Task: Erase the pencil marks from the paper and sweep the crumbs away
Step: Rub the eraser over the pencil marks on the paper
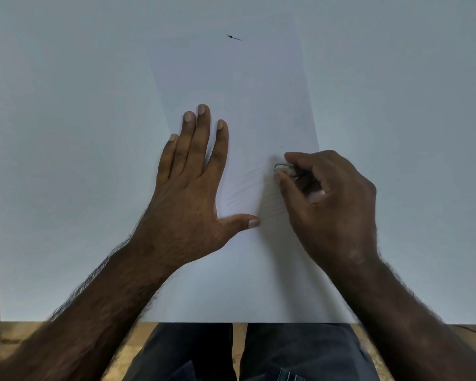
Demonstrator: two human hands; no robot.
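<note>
Faint grey pencil marks (pixel 248 188), slanted strokes, lying across the middle of a white sheet of paper (pixel 231 78). Sheet set lengthwise on a pale table (pixel 66 133), its near edge at the table's near edge, its far end fading into the tabletop.

Just right of the marks, a small whitish eraser (pixel 282 168), pinched between thumb and forefinger of the right hand (pixel 333 204); remaining fingers curled closed into the palm. Eraser tip at the paper surface, close to the right edge of the sheet; actual contact too small to tell.

Left of the marks, the left hand (pixel 193 182), pressed flat on the sheet, holding nothing, four fingers extended toward the far side, thumb spread out to the right with its tip near the lowest strokes. Outer fingers over the sheet's left edge.

Far up the sheet, well apart from both hands, a small dark speck (pixel 233 37) with a thin tail; nature unclear.

Nearest, below the table edge, dark trousers (pixel 286 353) and a wooden floor (pixel 8 339).
</note>
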